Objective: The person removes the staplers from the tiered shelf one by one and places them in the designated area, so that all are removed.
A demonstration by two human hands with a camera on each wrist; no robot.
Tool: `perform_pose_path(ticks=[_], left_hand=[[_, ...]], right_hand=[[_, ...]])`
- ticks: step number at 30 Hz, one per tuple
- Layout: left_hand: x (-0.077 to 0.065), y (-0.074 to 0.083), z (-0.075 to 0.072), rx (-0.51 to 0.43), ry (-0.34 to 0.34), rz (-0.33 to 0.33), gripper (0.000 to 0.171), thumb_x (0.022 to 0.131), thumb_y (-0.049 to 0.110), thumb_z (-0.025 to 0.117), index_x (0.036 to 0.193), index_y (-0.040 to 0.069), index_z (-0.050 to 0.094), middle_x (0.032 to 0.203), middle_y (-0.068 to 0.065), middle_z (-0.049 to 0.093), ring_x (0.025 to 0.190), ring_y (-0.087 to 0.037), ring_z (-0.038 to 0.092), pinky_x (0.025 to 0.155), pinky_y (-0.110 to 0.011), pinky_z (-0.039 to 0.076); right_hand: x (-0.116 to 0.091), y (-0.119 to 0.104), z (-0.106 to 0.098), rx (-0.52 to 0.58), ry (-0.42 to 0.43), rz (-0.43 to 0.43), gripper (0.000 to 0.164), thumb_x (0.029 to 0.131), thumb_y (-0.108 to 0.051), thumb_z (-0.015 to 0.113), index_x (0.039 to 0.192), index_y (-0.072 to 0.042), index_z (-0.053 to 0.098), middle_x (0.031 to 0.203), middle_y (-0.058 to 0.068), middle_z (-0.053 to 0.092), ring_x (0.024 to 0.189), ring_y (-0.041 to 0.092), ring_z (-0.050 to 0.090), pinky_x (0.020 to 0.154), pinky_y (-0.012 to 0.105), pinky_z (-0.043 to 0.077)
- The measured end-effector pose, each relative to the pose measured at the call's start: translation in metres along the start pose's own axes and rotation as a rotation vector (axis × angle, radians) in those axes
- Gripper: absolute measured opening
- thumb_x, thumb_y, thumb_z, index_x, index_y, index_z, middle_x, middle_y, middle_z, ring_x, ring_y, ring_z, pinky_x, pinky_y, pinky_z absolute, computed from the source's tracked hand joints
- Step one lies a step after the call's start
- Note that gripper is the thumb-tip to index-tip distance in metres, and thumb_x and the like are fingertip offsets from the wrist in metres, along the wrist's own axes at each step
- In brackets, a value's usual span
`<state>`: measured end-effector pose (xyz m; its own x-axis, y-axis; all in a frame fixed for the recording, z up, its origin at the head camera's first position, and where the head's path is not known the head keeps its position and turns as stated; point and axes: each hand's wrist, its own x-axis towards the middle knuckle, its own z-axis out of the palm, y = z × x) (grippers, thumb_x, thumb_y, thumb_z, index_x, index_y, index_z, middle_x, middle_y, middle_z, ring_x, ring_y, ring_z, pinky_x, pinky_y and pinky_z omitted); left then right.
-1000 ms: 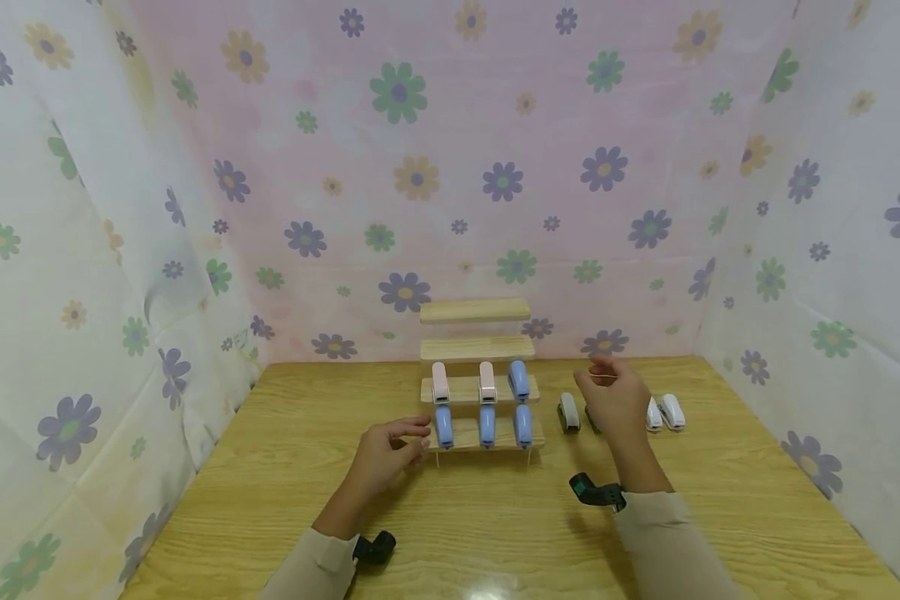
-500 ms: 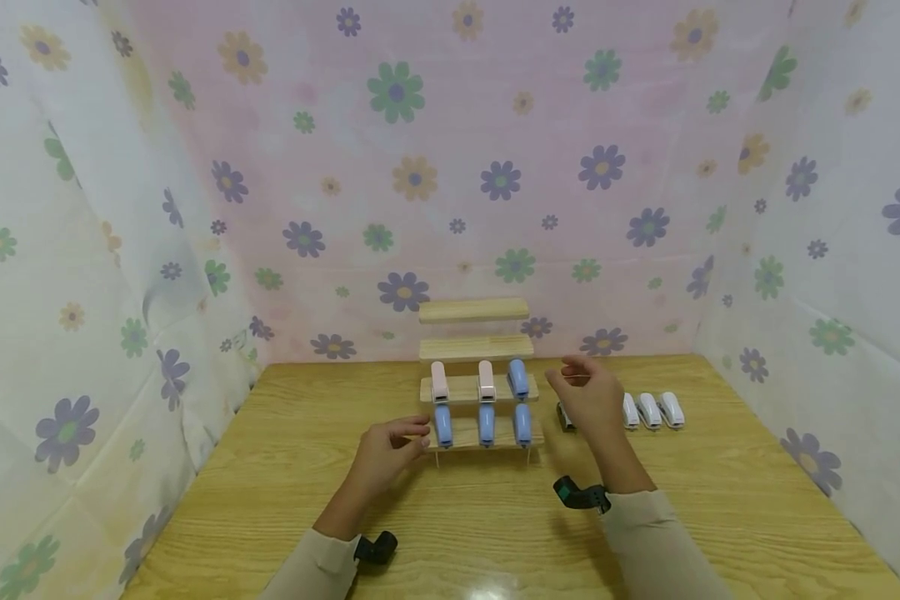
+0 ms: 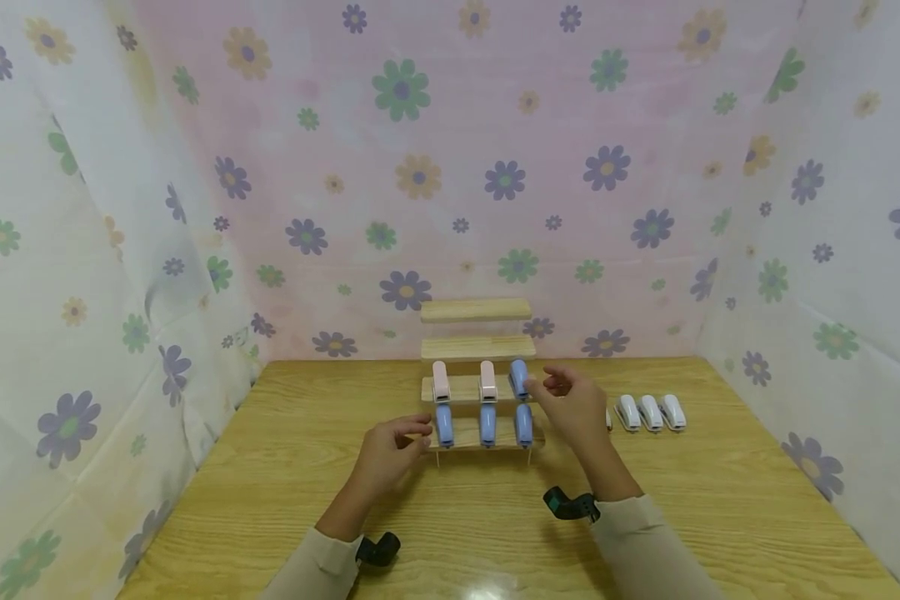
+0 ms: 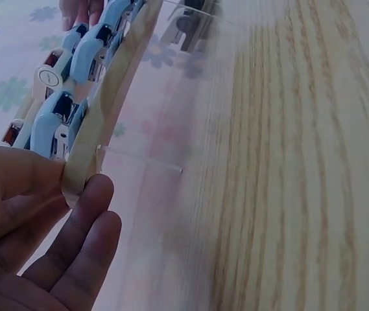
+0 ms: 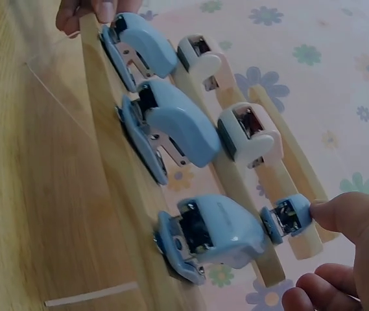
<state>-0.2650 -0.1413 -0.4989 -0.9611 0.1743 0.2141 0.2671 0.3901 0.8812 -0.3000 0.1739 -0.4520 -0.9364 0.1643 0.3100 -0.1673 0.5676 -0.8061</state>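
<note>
A stepped wooden rack point(image 3: 476, 310) carries small staplers on its two lower boards. On the bottom board stand three blue staplers point(image 3: 487, 425); the board above has two pink staplers point(image 3: 440, 382) and, at its right end, a blue stapler point(image 3: 519, 377). My left hand point(image 3: 388, 454) holds the left end of the bottom board point(image 4: 100, 120), which lies between its fingers in the left wrist view. My right hand point(image 3: 576, 410) is beside the rack's right end. Its thumb point(image 5: 340, 217) touches the second-tier blue stapler point(image 5: 294, 217), while the other fingers stay loosely bent below.
Three white staplers point(image 3: 650, 412) stand in a row on the wooden table point(image 3: 450, 517), right of my right hand. Another stapler is mostly hidden behind that hand. Flowered cloth point(image 3: 450, 150) hangs behind and at both sides. The rack's upper two boards carry nothing.
My right hand has moved left from above the staplers on the table to the blue stapler at the right of the second board. My left hand stays at the rack.
</note>
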Motion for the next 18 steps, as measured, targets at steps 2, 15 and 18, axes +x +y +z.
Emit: perform_pose_path(ticks=[2,15,18], left_hand=[[-0.001,0.0,0.0,-0.007,0.006,0.006,0.017,0.098,0.013,0.072,0.112,0.007,0.08,0.138,-0.008,0.068,0.092,-0.017,0.075,0.071,-0.021,0.062],[-0.001,0.001,0.0,0.066,0.015,-0.006,0.021,0.097,0.02,0.075,0.116,0.013,0.079,0.142,-0.007,0.065,0.097,-0.021,0.073,0.074,-0.023,0.062],[0.0,0.001,0.0,0.049,0.009,-0.021,0.022,0.097,0.021,0.075,0.117,0.013,0.079,0.142,-0.007,0.065,0.095,-0.02,0.073,0.072,-0.023,0.062]], right_hand=[[-0.001,-0.001,0.004,0.01,-0.016,0.01,0.059,0.09,-0.053,0.078,0.134,-0.014,0.068,0.112,0.007,0.073,0.103,0.026,0.071,0.085,0.045,0.063],[-0.01,-0.01,0.016,-0.06,0.001,-0.077,0.06,0.088,-0.043,0.083,0.136,-0.009,0.068,0.111,0.009,0.075,0.106,0.029,0.073,0.079,0.047,0.064],[-0.011,-0.01,0.016,-0.074,0.025,-0.1,0.052,0.09,-0.036,0.082,0.132,-0.008,0.07,0.106,0.009,0.076,0.102,0.029,0.073,0.073,0.045,0.064]])
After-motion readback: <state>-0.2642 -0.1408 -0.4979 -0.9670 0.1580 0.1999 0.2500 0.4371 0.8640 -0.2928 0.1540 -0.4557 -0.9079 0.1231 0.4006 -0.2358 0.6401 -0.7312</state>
